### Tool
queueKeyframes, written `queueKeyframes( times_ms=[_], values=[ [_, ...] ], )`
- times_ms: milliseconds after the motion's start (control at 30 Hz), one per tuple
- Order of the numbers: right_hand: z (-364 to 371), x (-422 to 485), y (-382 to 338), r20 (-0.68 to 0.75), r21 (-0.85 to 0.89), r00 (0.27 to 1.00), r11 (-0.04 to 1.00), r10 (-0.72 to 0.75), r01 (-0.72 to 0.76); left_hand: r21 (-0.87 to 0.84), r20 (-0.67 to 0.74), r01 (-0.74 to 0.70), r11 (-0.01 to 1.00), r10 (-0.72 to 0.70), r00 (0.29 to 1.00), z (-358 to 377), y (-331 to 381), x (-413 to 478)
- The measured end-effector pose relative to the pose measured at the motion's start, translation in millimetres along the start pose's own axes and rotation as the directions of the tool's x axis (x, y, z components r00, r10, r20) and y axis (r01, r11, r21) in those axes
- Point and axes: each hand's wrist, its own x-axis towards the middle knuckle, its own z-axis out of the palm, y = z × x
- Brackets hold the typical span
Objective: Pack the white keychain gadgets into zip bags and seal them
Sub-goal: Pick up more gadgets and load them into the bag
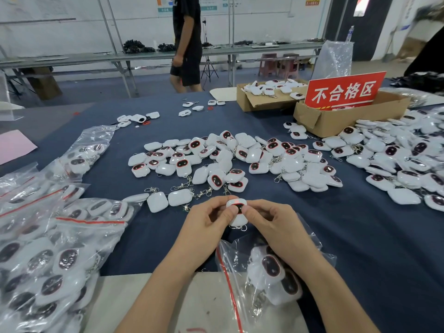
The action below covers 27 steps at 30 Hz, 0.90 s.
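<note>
White keychain gadget (pixel 237 211) pinched between both hands, left (pixel 208 221) and right (pixel 269 221)

thumbs of the left hand (pixel 206 222) and right hand (pixel 271 222) cover the sides of the gadget (pixel 236 203) pinched between them. the right forearm hides part of the bag (pixel 242 265) at the near edge of the desk (pixel 348 224). bags (pixel 48 260) at its left edge and the pile (pixel 408 164) at its right run out of frame. the sign (pixel 343 91) hides what lies in the box (pixel 336 122).

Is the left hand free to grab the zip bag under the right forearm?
Probably not yet: the left hand and right hand both pinch one white gadget. The zip bag lies close, its left side uncovered.
</note>
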Motion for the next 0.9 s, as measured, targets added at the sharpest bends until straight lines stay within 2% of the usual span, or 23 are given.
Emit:
queueKeyframes(
  times_ms=[333, 633, 900],
  values=[
    [0.3, 1.3, -3.2, -0.025, 0.011, 0.998, 0.999, 0.049, -0.049, -0.016, 0.015, -0.016, 1.0, 0.016, 1.0, -0.4, -0.3, 0.4],
    [-0.3, 1.8, -1.2, 0.005, 0.087, 1.0, 0.996, 0.012, -0.012, -0.07, 0.068, -0.011, 0.998, 0.016, 0.998, 0.8, -1.0, 0.1],
    [0.2, 1.4, 2.4, 0.007, 0.073, 1.0, 0.997, 0.012, -0.012, -0.023, 0.077, -0.04, 0.999, 0.041, 0.996, 2.2, -0.4, -1.2]
  ],
)
